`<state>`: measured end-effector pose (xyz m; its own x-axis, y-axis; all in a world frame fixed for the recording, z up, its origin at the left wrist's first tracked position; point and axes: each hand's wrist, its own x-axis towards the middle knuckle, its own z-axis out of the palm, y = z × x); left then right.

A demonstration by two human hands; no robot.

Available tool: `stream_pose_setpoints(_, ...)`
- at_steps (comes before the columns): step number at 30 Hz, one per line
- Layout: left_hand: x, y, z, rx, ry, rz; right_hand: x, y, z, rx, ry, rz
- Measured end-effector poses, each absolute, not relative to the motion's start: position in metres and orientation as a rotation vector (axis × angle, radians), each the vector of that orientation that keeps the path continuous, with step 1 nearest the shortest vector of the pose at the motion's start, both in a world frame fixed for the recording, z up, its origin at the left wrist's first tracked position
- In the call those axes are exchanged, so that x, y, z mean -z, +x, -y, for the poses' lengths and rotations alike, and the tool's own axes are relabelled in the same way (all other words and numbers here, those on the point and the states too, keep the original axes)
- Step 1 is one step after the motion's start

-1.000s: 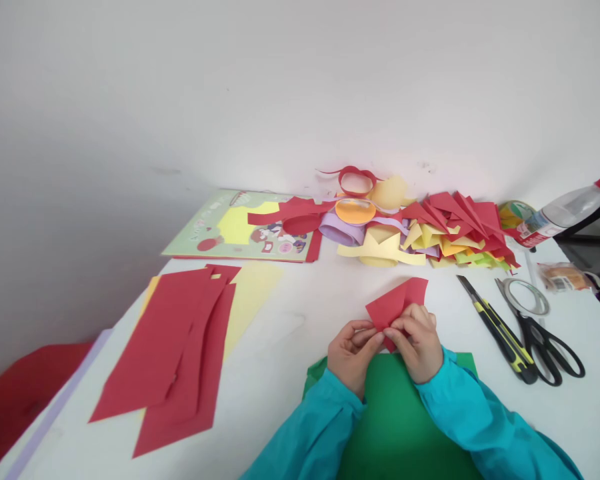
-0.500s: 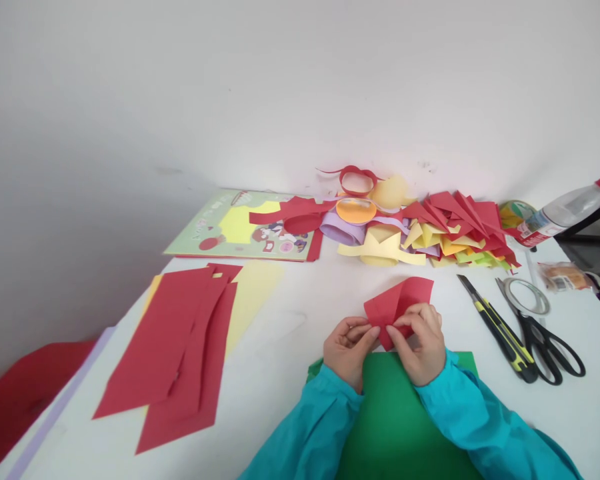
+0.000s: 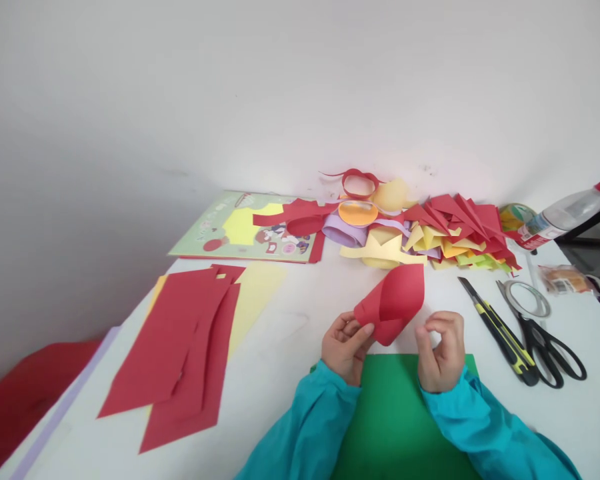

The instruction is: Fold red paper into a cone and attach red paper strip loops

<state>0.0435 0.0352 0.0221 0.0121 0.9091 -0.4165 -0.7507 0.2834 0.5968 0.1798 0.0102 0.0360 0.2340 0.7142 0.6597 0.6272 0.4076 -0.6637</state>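
Observation:
A red paper sheet [image 3: 391,303], curled into a loose roll, rises from my left hand [image 3: 347,347]. That hand is closed on its lower left edge, thumb in front and fingers behind. Just to the right, apart from the paper, is my right hand [image 3: 441,352]. Its fingers are curled and the thumb tip is close to the index finger, as in a pinch; whether anything small is between them I cannot make out. Beneath both hands lies a green sheet [image 3: 405,413], partly covered by the sleeves.
Red paper sheets [image 3: 180,340] lie at left, beside a green picture book [image 3: 205,227]. Paper crowns [image 3: 383,248] and folded red paper [image 3: 473,223] line the wall. On the right are a utility knife [image 3: 500,333], scissors [image 3: 545,343], a tape roll [image 3: 545,303] and a plastic bottle [image 3: 570,212].
My right hand has come off the red paper and moved right. The paper has curled further and stays in my left hand. The view has shifted slightly.

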Motion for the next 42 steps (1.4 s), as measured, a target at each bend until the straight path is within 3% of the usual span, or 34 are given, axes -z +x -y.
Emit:
stream_pose_setpoints(2,-0.024,0.038,-0.039,-1.302,0.144,-0.809,-0.036,0.176,-0.005,-0.219,-1.186,1.483)
stream_pose_setpoints(6,-0.027,0.034,-0.041,-1.266,0.085,-0.689,-0.027,0.160,-0.003,-0.932,-1.233,1.447)
stream_pose_setpoints(10,-0.024,0.041,-0.034,-1.186,0.202,-0.585,-0.016,0.147,-0.013,-1.490,-1.097,0.882)
stream_pose_setpoints(14,-0.017,0.045,-0.030,-1.120,0.243,-0.576,-0.011,0.147,-0.019,-1.778,-0.876,0.347)
stream_pose_setpoints(25,0.000,0.049,-0.030,-1.165,0.230,-0.652,0.000,0.155,-0.023,-1.947,-0.683,0.236)
stream_pose_setpoints(31,-0.012,0.048,-0.029,-1.133,0.222,-0.702,0.001,0.161,-0.027,-2.108,-0.562,0.167)
stream_pose_setpoints(42,-0.015,0.038,-0.033,-0.988,0.061,-0.661,-0.003,0.165,-0.029,-2.115,-0.476,-0.058)
